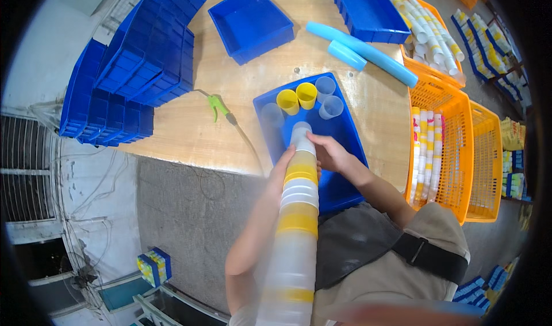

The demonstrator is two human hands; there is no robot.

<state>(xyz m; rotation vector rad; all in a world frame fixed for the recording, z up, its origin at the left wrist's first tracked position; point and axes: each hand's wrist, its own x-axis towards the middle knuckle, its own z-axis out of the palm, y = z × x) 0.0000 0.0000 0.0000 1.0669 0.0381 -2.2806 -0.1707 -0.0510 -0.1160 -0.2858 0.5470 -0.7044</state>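
Note:
A long stack of nested plastic cups (299,222), white, clear and yellow, runs from the lower edge up to the blue tray (352,131). My left hand (283,166) is closed around the left side of the stack near its far end. On the right side, my right hand (329,151) grips it too, with the thumb on the white end cup. Inside the tray, beyond the stack's end, stand two yellow cups (287,102) and several clear cups (331,107), apart from my hands.
Stacked blue bins (144,55) fill the table's left. A green air blow gun (217,105) with a hose lies nearby. Farther back are a blue bin (250,24), another blue bin (368,9) and light-blue cup stacks (362,51). Orange crates (440,87) stand at right.

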